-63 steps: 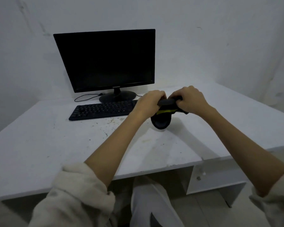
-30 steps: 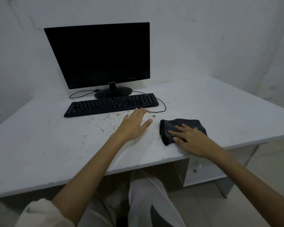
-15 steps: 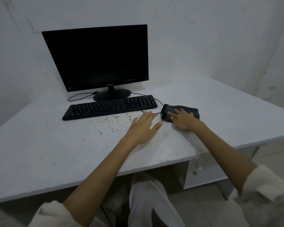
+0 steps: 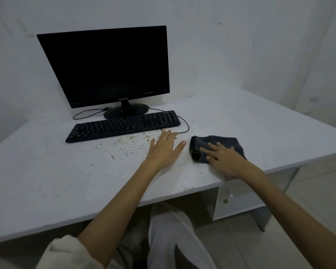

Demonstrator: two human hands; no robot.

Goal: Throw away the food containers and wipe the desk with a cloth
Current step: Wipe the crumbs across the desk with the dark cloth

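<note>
Wiping step: right hand (image 4: 224, 159), fingers straight, presses cloth (image 4: 227, 143) on desk (image 4: 47, 171), left hand (image 4: 164, 150) flat w/ fingers splayed; next, prob. sweep toward crumbs (image 4: 128, 140) by keyboard (image 4: 122, 125).

Left hand (image 4: 166, 147): flat, palm down on the worktop (image 4: 47, 171), fingers straight and spread, thumb out to the right. It lies just in front of the right end of the keyboard (image 4: 122, 125). Left forearm: bare, extended, sleeve bunched at the elbow.

Right hand (image 4: 224, 159): palm down, fingers straight and slightly spread, pressing on the cloth (image 4: 228, 141), to the right of the keyboard and nearer the person. Right forearm: bare, extended across the worktop edge. The hands are apart.
</note>
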